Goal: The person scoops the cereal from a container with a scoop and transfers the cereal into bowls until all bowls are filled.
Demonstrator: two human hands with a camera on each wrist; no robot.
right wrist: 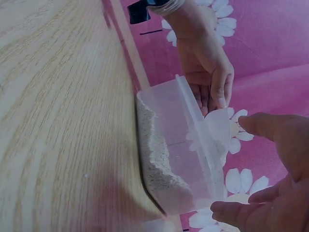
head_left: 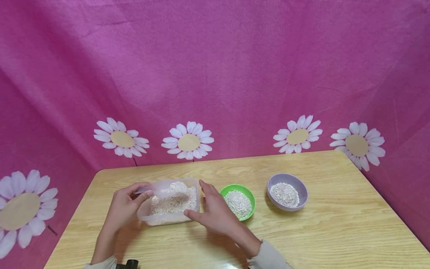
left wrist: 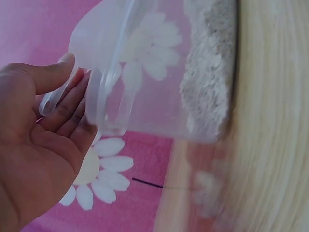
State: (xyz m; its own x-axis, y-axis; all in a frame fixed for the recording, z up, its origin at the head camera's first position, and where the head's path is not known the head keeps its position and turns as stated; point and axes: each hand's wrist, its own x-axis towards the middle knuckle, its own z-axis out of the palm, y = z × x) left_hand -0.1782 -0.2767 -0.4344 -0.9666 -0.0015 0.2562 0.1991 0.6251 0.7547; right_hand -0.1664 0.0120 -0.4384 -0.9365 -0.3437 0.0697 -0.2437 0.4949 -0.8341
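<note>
A clear plastic scoop (head_left: 160,189) is pinched by its handle between the thumb and fingers of my left hand (head_left: 125,204). Its bowl tilts over a translucent rectangular container (head_left: 169,218), which holds pale, oat-like flakes (head_left: 174,204). In the left wrist view, the scoop (left wrist: 99,34) overlaps the container's rim, with its handle under my thumb. My right hand (head_left: 216,211) is spread at the container's right end, thumb at the near corner and fingers toward the far one. The right wrist view shows its fingertips (right wrist: 224,210) close to the rim, with nothing in its grasp.
Just right of my right hand, a green bowl (head_left: 252,200) of the same flakes is partly covered by that hand. Farther right stands a purple bowl (head_left: 304,190), also with flakes. The wooden table (head_left: 319,239) ends at a pink cloth (head_left: 235,74) printed with daisies.
</note>
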